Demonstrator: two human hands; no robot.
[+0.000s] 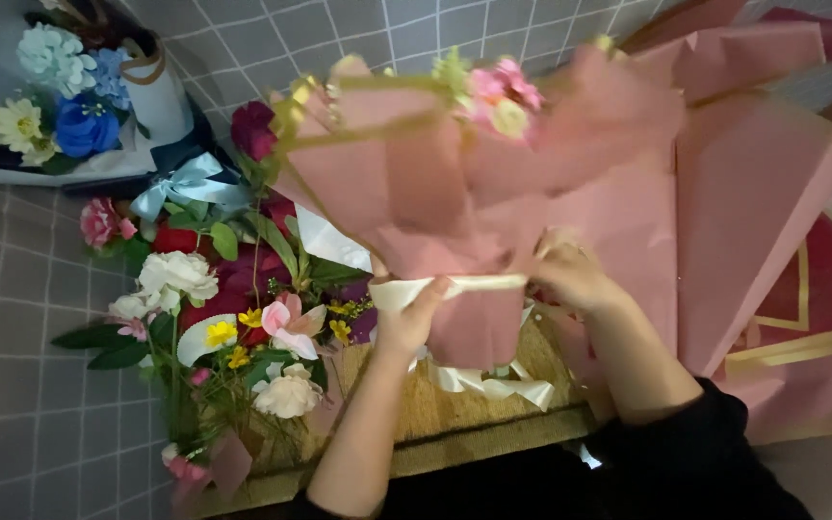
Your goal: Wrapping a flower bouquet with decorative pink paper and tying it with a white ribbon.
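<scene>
A bouquet wrapped in pink paper [455, 183] with gold edges stands upright in the middle, pink and pale flowers [498, 91] showing at its top. A cream ribbon [464, 283] runs around its narrow waist. My left hand [414, 316] pinches the ribbon at the left side of the waist. My right hand [570, 274] holds the ribbon's other end against the right side of the wrap. More ribbon [493, 385] hangs loose below the bouquet.
Loose artificial flowers [214, 308] in white, pink, red and yellow lie on the left. A blue and white bouquet [69, 106] sits at the top left on grey tiled floor [12, 385]. Pink paper sheets [753, 212] lie on the right, a woven mat [455, 414] underneath.
</scene>
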